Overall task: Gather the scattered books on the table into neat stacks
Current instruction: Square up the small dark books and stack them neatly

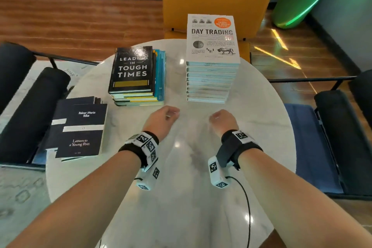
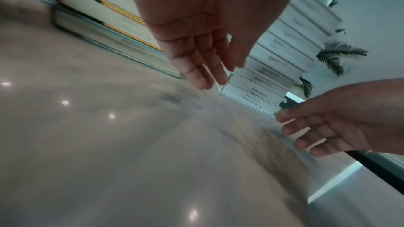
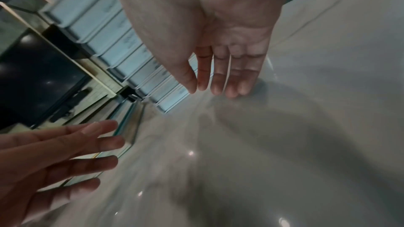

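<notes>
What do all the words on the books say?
"DAY TRADING 101": cover atop the tall stack; its orange badge and small print are too blurred.
"LEADING IN TOUGH TIMES": black book atop the middle stack.
"Rainer Maria Rilke" and "Letters to a Young Poet": dark book on the left pile.
"University": some edges low in the tall stack; the rest are blurred.
Wrist bands carry code squares, no words.

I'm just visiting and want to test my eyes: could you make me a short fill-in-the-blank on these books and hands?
1. The tallest stack is topped by a book titled Day ____.
2. The black book Leading in Tough Times tops the ____ stack.
3. The left hand and right hand hold ____.

Missing words: Trading; middle; nothing
</notes>
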Motion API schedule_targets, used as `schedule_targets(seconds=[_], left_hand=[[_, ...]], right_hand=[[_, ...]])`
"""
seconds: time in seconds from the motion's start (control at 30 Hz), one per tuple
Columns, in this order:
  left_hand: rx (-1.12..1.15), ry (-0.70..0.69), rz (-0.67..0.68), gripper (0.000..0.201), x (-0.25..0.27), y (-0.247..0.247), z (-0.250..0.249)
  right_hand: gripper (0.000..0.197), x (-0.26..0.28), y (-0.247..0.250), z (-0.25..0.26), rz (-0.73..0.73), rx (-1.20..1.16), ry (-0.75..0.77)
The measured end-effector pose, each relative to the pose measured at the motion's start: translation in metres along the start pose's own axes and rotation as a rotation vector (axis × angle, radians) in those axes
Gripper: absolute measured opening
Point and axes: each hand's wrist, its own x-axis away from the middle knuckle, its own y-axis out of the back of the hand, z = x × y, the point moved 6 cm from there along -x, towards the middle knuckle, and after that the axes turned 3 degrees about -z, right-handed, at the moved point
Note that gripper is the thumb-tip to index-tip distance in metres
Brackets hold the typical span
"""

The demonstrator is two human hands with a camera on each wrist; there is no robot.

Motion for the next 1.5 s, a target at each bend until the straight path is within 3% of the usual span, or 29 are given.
schedule_targets(seconds=[0.1,0.23,0.37,0.43,0.53,0.63,0.77,0.97,1.07,1.13,1.23,1.27,1.37,1.5], left_hand=[[-0.002,0.059,-0.099,0.02,0.036,0.024,0.028],[0.01,0.1,-0.326,0.023,0.069,0.082,0.056],[-0.192,0.16,-0.593,0.027,0.085,0.16,0.092],[-0.264,0.284,-0.618,0.04,0.086,0.189,0.122],[-0.263,0.494,-0.516,0.07,0.078,0.217,0.164],[-0.183,0.573,-0.336,0.09,0.059,0.228,0.203],[-0.013,0.497,-0.163,0.07,0.04,0.228,0.22],[0.051,0.519,-0.088,0.056,0.031,0.232,0.213],[0.115,0.521,-0.052,0.053,0.032,0.229,0.213],[0.235,0.523,-0.004,0.051,0.035,0.22,0.214],[0.435,0.564,0.054,0.069,0.043,0.201,0.211],[0.469,0.57,0.076,0.065,0.046,0.195,0.208],[0.491,0.561,0.148,0.037,0.058,0.177,0.192],[0.472,0.552,0.248,0.053,0.071,0.155,0.176]], right_hand=[[0.025,0.024,-0.03,0.019,0.077,0.029,0.091],[0.03,0.055,-0.07,0.049,0.183,0.094,0.177],[0.034,0.074,-0.107,0.084,0.273,0.162,0.238],[0.036,0.078,-0.126,0.103,0.316,0.18,0.252],[0.042,0.084,-0.154,0.132,0.377,0.195,0.255],[0.05,0.088,-0.186,0.156,0.461,0.179,0.202],[0.053,0.084,-0.225,0.182,0.445,0.002,0.115],[0.043,0.088,-0.253,0.209,0.466,-0.234,0.088],[0.042,0.088,-0.257,0.212,0.469,-0.233,0.095],[0.038,0.089,-0.253,0.207,0.469,-0.25,0.085],[0.028,0.097,-0.243,0.191,0.479,-0.337,0.032],[0.024,0.1,-0.238,0.185,0.475,-0.382,0.009],[0.023,0.112,-0.227,0.158,0.469,-0.507,-0.043],[0.027,0.129,-0.207,0.124,0.435,-0.562,-0.051]])
